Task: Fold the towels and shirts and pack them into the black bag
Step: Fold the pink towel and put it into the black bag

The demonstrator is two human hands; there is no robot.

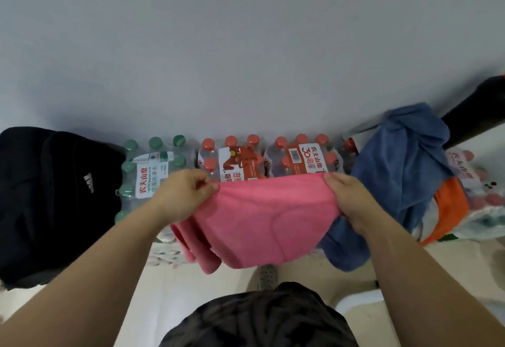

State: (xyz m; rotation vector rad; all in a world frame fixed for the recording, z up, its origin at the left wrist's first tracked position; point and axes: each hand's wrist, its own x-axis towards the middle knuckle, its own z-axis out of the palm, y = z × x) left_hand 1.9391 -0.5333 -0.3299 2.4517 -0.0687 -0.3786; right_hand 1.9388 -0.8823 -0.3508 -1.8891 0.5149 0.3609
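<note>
A pink towel [262, 223] hangs in front of me, stretched between both hands over packs of bottled water. My left hand [183, 190] pinches its upper left corner and my right hand [347, 196] pinches its upper right corner. The towel's lower part sags in folds toward the floor. The black bag [52, 199] with a white logo sits at the left on the packs. A crumpled blue towel [399, 171] lies at the right, partly behind my right wrist, with an orange cloth [448, 207] under its edge.
Shrink-wrapped water bottle packs, green-capped [153, 166] and red-capped [273, 158], line a grey wall. More wrapped packs [481, 182] sit at the far right, below a dark object [478, 111]. Beige floor and my dark shorts [259, 316] are below.
</note>
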